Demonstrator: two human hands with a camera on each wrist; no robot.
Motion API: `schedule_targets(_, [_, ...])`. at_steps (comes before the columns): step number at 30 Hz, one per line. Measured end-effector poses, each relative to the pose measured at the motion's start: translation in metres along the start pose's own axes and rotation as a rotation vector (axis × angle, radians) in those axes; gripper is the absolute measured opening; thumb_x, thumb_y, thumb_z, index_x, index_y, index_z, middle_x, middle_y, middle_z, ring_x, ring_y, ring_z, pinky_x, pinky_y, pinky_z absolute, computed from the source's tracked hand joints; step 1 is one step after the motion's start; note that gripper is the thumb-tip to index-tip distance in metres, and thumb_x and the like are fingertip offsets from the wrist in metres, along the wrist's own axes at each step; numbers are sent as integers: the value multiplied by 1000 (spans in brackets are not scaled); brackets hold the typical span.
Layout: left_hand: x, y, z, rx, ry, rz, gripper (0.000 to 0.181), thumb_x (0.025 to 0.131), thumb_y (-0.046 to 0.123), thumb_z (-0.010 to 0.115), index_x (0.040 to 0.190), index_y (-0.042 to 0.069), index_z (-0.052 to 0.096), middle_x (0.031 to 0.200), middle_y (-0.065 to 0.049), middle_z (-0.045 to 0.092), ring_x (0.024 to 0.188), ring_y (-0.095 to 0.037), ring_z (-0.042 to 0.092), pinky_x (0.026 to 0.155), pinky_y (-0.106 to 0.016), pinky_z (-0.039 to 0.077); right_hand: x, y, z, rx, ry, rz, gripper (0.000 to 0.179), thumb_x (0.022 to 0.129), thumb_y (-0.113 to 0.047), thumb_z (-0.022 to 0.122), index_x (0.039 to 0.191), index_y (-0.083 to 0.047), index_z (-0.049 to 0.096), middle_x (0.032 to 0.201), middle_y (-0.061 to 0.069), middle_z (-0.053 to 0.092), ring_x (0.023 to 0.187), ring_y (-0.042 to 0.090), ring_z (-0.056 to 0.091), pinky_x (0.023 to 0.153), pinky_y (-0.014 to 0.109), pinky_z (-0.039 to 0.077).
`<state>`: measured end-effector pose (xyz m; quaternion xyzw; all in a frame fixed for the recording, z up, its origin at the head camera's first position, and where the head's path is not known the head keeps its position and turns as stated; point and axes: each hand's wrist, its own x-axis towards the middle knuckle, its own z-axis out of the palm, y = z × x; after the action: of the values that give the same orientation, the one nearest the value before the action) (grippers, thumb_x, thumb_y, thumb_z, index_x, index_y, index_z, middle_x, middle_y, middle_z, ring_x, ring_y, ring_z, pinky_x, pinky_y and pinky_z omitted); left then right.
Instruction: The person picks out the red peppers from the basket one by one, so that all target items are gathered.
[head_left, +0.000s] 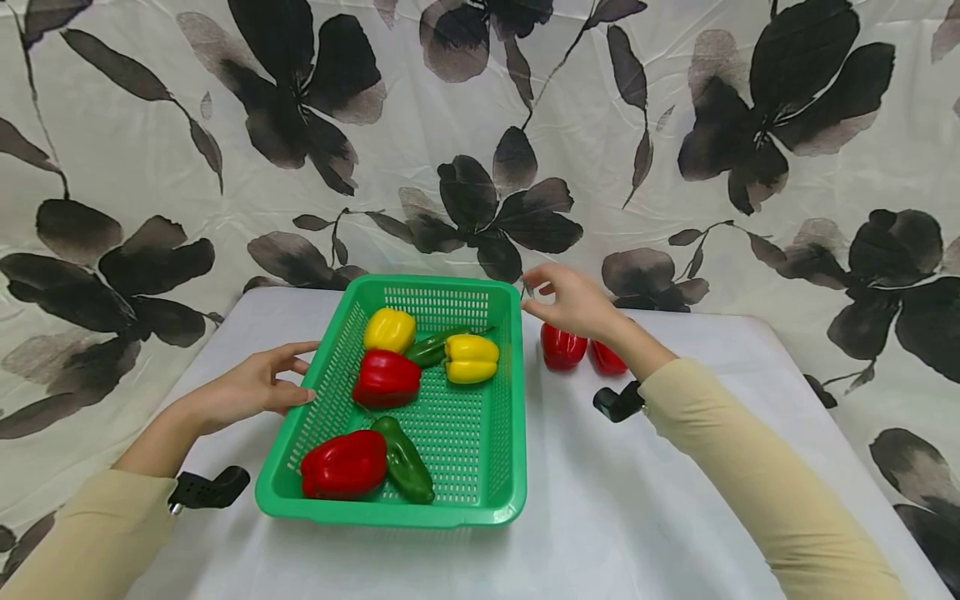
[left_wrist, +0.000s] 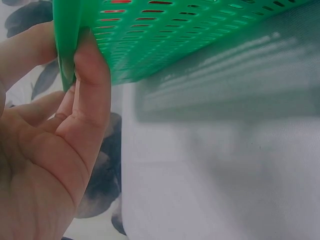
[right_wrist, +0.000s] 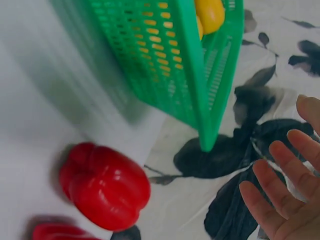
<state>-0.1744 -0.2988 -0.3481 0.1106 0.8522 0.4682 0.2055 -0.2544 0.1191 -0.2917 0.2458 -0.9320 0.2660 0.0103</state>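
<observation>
A green plastic basket (head_left: 457, 433) with slotted walls holds two yellow bell peppers (head_left: 389, 331), two red bell peppers (head_left: 343, 465) and two long green peppers (head_left: 405, 462). On its left side, my left hand (head_left: 262, 383) grips the rim. The left wrist view shows the thumb (left_wrist: 92, 75) on the outer face of that rim. Just off the basket's far right corner is my right hand (head_left: 570, 304), holding nothing. Its fingers (right_wrist: 285, 165) are spread and apart from the basket in the right wrist view. Whether the whole basket bottom touches the table, I cannot tell.
Right of the basket, two more red bell peppers (right_wrist: 107, 185) lie on the white-covered table (head_left: 600, 500), partly behind my right forearm. A floral cloth (head_left: 600, 125) hangs behind the table's far edge. Each wrist wears a black camera mount (head_left: 213, 488).
</observation>
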Motion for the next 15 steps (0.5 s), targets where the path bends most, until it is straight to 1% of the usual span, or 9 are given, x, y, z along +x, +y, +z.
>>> schedule_targets(3, [0,1,0,-7,1,-4,79,86,21,64,146,6,16,121,-24,44,86,-27,64,75,-39,55,2,-6,3,8,-2,-36,39,87,-22,62,122,-6,55,120,10,58,107,26,56,89,39,49])
schedule_targets(10, [-3,3,-1,-9,-9,10,79,87,19,63,146,3,14,121,-26,43,86,-26,64,75,-40,55,8,-18,16,48,-5,-114,40,86,-21,64,122,-4,55,120,12,59,103,25,58,90,38,47])
schedule_targets(15, [-3,4,0,-16,-7,3,78,86,19,63,146,4,15,121,-25,44,86,-26,64,74,-38,55,13,-28,26,57,-14,-165,40,86,-22,64,121,-5,55,120,12,59,102,24,59,90,37,47])
